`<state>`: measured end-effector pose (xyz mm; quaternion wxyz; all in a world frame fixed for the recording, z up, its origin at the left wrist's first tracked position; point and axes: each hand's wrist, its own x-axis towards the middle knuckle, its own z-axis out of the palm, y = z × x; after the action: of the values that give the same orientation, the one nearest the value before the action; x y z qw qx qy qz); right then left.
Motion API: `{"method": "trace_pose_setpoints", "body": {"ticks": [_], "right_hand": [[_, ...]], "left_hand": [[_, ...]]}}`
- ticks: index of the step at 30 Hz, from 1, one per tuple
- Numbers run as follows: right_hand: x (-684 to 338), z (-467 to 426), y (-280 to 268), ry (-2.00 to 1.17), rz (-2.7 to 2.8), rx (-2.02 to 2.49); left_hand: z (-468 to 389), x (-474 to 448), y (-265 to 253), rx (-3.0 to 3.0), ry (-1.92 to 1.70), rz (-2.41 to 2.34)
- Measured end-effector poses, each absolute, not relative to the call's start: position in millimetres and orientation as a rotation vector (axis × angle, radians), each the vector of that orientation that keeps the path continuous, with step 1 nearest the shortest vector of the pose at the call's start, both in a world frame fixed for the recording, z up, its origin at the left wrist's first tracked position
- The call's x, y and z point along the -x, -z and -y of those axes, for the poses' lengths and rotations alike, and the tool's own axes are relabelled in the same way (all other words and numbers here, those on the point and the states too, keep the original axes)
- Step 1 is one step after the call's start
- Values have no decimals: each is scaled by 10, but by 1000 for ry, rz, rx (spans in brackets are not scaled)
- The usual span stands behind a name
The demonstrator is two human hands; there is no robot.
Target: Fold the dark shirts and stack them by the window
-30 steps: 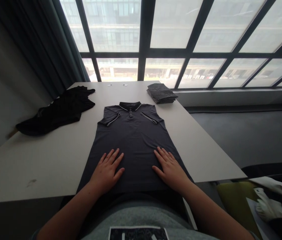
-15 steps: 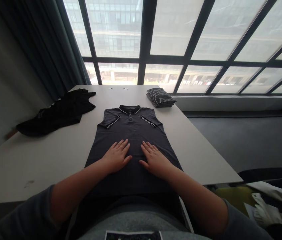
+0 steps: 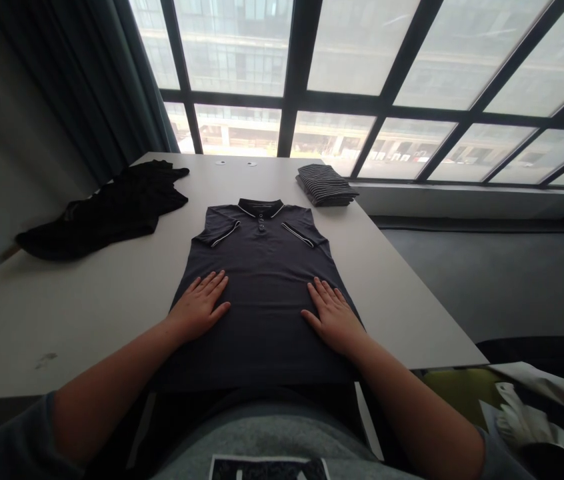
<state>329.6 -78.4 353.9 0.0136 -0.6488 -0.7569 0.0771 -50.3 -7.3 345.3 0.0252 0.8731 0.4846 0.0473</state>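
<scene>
A dark polo shirt (image 3: 262, 267) with white-trimmed collar and sleeves lies flat on the white table (image 3: 87, 293), collar away from me, its hem hanging over the near edge. My left hand (image 3: 199, 307) rests palm down on the shirt's lower left part, fingers spread. On the lower right part my right hand (image 3: 332, 317) presses flat in the same way. Neither hand holds anything.
A crumpled black garment (image 3: 107, 213) lies at the table's left side. A folded striped garment (image 3: 325, 185) sits at the far right corner. Large windows and a dark curtain stand behind the table. White and yellow-green items (image 3: 512, 407) lie low at the right.
My hands, close together at the shirt's middle half a second ago, have slid apart toward its left and right sides. The shirt stays flat.
</scene>
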Motion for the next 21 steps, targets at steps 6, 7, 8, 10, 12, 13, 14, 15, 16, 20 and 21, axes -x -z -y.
{"method": "trace_pose_setpoints", "body": {"ticks": [6,7,8,10,12,13,14,15,16,20,21], "right_hand": [[-3306,839,-3520,-166,2205,2108],[-3305,841,-3520,-155,2195,2113],[-3302,841,-3520,-146,2193,2115],[-3294,836,-3518,-131,2205,2126],[-3288,832,-3511,-124,2215,2151],[-3288,832,-3508,-125,2217,2164],[-3289,832,-3508,-127,2219,2175],[-3290,832,-3514,-133,2221,2185],[-3289,829,-3529,-138,2222,2195],[-3166,717,-3733,-51,2302,2110],[-3081,644,-3818,-8,2345,2038]], "left_hand": [[161,671,-3473,-2679,-157,-1570],[174,686,-3478,-2675,-163,-1576],[189,704,-3482,-2674,-162,-1574],[239,763,-3487,-2684,-140,-1548],[334,865,-3477,-2703,-126,-1523],[405,933,-3465,-2711,-134,-1521],[490,1010,-3449,-2719,-153,-1527],[590,1092,-3429,-2725,-182,-1541],[701,1173,-3408,-2727,-218,-1567],[1160,1393,-3353,-2656,-389,-1803],[1255,1404,-3361,-2610,-419,-1875]]}}
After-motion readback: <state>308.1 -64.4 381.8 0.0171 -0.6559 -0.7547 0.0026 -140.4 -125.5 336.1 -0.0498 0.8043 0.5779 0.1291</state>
